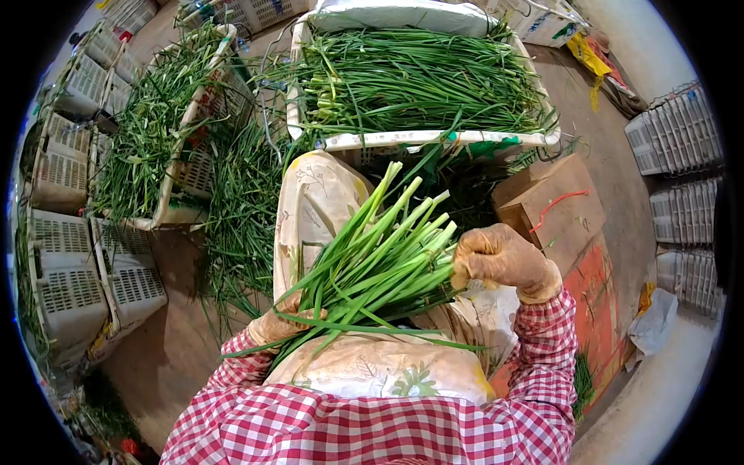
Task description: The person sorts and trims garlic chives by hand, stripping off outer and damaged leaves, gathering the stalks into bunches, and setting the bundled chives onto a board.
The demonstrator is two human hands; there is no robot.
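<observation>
A loose bunch of garlic chives (372,267) lies across my lap, its pale cut ends pointing up and right and its leaves trailing down to the left. My left hand (283,322), in a stained glove, is wrapped round the leafy lower part of the bunch. At the right edge of the stalks is my right hand (504,260), also gloved, with its fingers curled closed against the chives. What sits between those fingers is hidden. A pale patterned apron (380,364) covers my legs beneath the bunch.
In front stands a white crate (422,141) full of chives. Another crate (174,167) at the left overflows with leaves, and loose greens (240,209) heap beside it. A cardboard box (554,201) with a red tie (559,208) is at right. Stacked crates (66,291) line the left.
</observation>
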